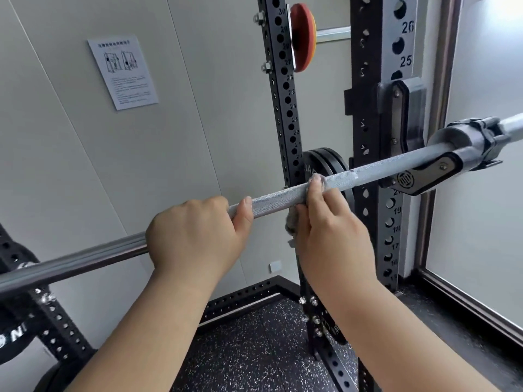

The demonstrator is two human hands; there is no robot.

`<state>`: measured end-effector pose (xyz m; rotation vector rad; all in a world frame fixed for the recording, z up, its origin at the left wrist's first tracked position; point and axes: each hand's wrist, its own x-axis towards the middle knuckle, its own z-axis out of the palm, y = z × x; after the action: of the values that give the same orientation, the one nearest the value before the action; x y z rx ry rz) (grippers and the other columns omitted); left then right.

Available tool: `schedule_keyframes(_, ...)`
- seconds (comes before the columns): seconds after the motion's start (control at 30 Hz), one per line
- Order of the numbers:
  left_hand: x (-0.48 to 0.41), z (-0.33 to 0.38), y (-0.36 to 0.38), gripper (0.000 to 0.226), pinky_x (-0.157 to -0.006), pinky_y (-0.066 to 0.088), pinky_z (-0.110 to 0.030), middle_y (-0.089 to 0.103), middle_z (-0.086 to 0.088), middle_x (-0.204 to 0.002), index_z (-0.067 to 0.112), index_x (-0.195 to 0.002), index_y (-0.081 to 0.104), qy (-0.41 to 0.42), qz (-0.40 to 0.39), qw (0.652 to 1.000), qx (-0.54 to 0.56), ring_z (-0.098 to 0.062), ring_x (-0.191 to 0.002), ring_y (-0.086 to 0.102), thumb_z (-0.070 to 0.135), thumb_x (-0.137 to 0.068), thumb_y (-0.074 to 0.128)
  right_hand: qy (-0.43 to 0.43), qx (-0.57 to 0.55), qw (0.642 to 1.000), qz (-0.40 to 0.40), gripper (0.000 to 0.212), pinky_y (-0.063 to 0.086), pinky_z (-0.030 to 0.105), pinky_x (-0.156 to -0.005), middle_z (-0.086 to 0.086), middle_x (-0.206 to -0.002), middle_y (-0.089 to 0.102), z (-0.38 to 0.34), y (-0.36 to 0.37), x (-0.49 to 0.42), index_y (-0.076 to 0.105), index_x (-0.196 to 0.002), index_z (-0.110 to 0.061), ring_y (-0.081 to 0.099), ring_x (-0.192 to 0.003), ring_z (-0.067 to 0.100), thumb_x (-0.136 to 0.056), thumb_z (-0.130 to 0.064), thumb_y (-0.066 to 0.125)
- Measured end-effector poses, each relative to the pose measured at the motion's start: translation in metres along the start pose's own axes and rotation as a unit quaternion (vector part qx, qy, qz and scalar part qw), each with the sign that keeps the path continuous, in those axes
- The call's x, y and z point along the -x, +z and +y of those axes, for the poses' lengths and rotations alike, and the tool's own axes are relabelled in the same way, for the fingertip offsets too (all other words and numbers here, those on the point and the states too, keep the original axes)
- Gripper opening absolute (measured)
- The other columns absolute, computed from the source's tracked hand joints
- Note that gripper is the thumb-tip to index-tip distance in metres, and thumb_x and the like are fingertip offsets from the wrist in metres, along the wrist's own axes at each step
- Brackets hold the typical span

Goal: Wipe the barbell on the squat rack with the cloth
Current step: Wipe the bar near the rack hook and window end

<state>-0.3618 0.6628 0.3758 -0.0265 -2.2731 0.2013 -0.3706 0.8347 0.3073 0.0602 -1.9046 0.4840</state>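
A steel barbell (376, 166) runs from lower left to upper right and rests in the black J-hook (424, 176) of the squat rack upright (376, 114). My left hand (195, 236) grips the bar at the edge of its knurled section, thumb lying along the bar. Just to its right, my right hand (331, 230) presses a small grey cloth (294, 224) around the knurled bar; the cloth shows above my fingertips and hangs in a bunch below the bar. Most of the cloth is hidden by my hand.
A second perforated upright (283, 89) stands behind, with black weight plates (317, 162) and an orange plate (304, 38) stored on pegs. A collar (478, 140) clamps the bar's sleeve at right. A paper notice (123, 72) hangs on the wall. Speckled rubber floor lies below; a frosted window is at right.
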Motion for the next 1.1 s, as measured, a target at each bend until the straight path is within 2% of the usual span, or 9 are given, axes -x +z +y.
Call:
schedule_keyframes(0.1, 0.0, -0.001, 0.001, 0.061, -0.049, 0.016, -0.022, 0.03, 0.004, -0.046, 0.019, -0.058, 0.032, 0.001, 0.011, 1.0, -0.003, -0.024, -0.041, 0.026, 0.063, -0.094, 0.011, -0.049, -0.023, 0.998, -0.037, 0.06, 0.043, 0.027, -0.047, 0.003, -0.099, 0.064, -0.011, 0.006, 0.009, 0.056, -0.144, 0.0, 0.056, -0.06, 0.02, -0.09, -0.019, 0.074)
schedule_keyframes(0.23, 0.004, -0.006, 0.004, 0.05, -0.052, 0.014, -0.025, 0.035, 0.002, -0.048, 0.022, -0.062, 0.031, 0.034, 0.034, 0.998, 0.037, -0.025, -0.045, 0.028, 0.056, -0.098, 0.029, -0.019, -0.042, 0.999, -0.005, 0.051, 0.036, 0.025, -0.049, 0.002, -0.091, 0.063, -0.006, 0.003, 0.004, 0.06, -0.141, 0.0, 0.053, -0.056, 0.02, -0.093, -0.012, 0.072)
schedule_keyframes(0.4, 0.023, -0.016, 0.017, 0.035, -0.065, 0.034, -0.039, 0.061, -0.003, -0.081, 0.019, -0.095, 0.061, 0.084, 0.079, 0.993, 0.041, -0.033, -0.073, 0.056, 0.047, -0.101, 0.041, -0.059, -0.065, 0.995, -0.05, 0.062, 0.041, 0.024, -0.049, 0.003, -0.096, 0.064, -0.029, 0.008, 0.014, 0.057, -0.143, 0.001, 0.054, -0.059, 0.019, -0.085, -0.014, 0.076)
schedule_keyframes(0.5, 0.037, -0.029, 0.017, 0.038, -0.083, 0.038, -0.047, 0.063, -0.001, -0.095, 0.021, -0.116, 0.067, 0.048, 0.073, 0.995, 0.054, -0.031, -0.088, 0.058, 0.048, -0.1, 0.046, -0.019, -0.061, 0.998, -0.026, 0.049, 0.037, 0.022, -0.043, 0.0, -0.088, 0.063, -0.013, 0.002, 0.005, 0.06, -0.141, -0.003, 0.047, -0.054, 0.017, -0.094, -0.01, 0.072)
schedule_keyframes(0.63, 0.043, -0.042, 0.018, 0.044, -0.086, 0.035, -0.049, 0.064, -0.001, -0.088, 0.021, -0.102, 0.068, -0.006, 0.089, 0.996, 0.031, -0.032, -0.082, 0.056, 0.054, -0.102, 0.039, -0.023, -0.074, 0.996, -0.041, 0.058, 0.025, 0.007, -0.052, 0.001, -0.097, 0.064, -0.017, 0.004, 0.011, 0.055, -0.145, 0.0, 0.041, -0.06, 0.009, -0.091, -0.01, 0.074)
schedule_keyframes(0.73, 0.032, -0.042, 0.017, 0.05, -0.074, 0.033, -0.044, 0.06, -0.002, -0.074, 0.018, -0.085, 0.061, -0.007, 0.098, 0.995, 0.023, -0.033, -0.071, 0.055, 0.055, -0.104, 0.034, -0.11, -0.102, 0.986, -0.073, 0.066, 0.053, 0.028, -0.055, 0.001, -0.107, 0.065, -0.03, 0.017, 0.021, 0.046, -0.152, -0.003, 0.056, -0.068, 0.015, -0.091, -0.02, 0.065)
schedule_keyframes(0.87, 0.024, -0.044, 0.016, 0.054, -0.061, 0.027, -0.036, 0.052, -0.001, -0.06, 0.021, -0.07, 0.049, 0.019, 0.109, 0.993, 0.029, -0.032, -0.058, 0.05, 0.053, -0.107, 0.027, -0.024, -0.113, 0.993, -0.009, 0.041, 0.05, 0.036, -0.042, -0.004, -0.084, 0.062, -0.018, 0.01, 0.006, 0.063, -0.14, -0.008, 0.052, -0.052, 0.017, -0.101, -0.02, 0.058)
schedule_keyframes(1.03, 0.014, -0.042, 0.008, 0.047, -0.056, 0.023, -0.031, 0.047, -0.004, -0.05, 0.023, -0.062, 0.037, 0.017, 0.086, 0.996, 0.03, -0.027, -0.047, 0.035, 0.044, -0.104, 0.03, -0.079, -0.125, 0.986, -0.076, 0.061, 0.051, 0.037, -0.044, 0.0, -0.091, 0.062, -0.054, 0.012, 0.02, 0.058, -0.143, -0.002, 0.054, -0.057, 0.018, -0.085, -0.017, 0.073)
schedule_keyframes(1.1, 0.009, -0.04, 0.003, 0.052, -0.054, 0.022, -0.027, 0.042, -0.001, -0.047, 0.02, -0.058, 0.038, -0.013, 0.031, 0.999, 0.013, -0.026, -0.046, 0.03, 0.046, -0.101, 0.024, -0.065, -0.12, 0.988, -0.066, 0.051, 0.05, 0.037, -0.041, -0.004, -0.083, 0.062, -0.049, 0.01, 0.006, 0.063, -0.139, -0.007, 0.052, -0.052, 0.017, -0.09, -0.023, 0.063)
